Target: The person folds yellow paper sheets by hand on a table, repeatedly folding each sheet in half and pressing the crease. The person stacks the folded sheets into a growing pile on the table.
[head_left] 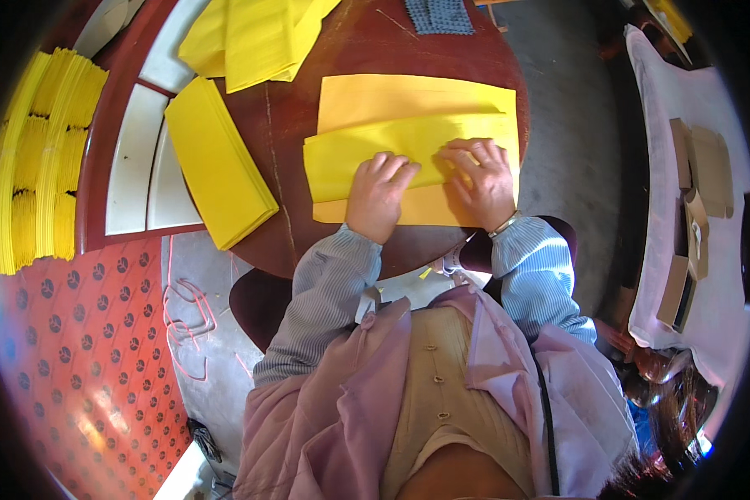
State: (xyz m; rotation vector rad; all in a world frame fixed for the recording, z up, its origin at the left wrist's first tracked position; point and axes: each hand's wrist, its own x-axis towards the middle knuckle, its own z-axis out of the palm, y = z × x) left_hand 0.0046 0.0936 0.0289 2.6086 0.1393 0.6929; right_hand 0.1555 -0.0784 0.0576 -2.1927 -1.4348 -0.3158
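On the dark red table (367, 46) lies a folded bright yellow cloth (350, 154), flat and wide. Under it is a larger orange-yellow sheet (392, 96), showing above and below the cloth. My left hand (379, 196) rests on the middle of the cloth, its fingers bent and the thumb close to them, gripping the material. To its right, my right hand (483, 183) has its fingers curled on the cloth, with thumb and fingers drawn together on it. What lies under the fingertips is partly hidden. Striped sleeves cover both forearms.
A folded yellow stack (221, 167) lies to the left, with another yellow pile (258, 37) farther back. Tall yellow bundles (37, 158) stand at far left. Blue checked cloth (440, 15) sits at the far edge. Cardboard boxes (708, 171) lie on a white-covered surface at right.
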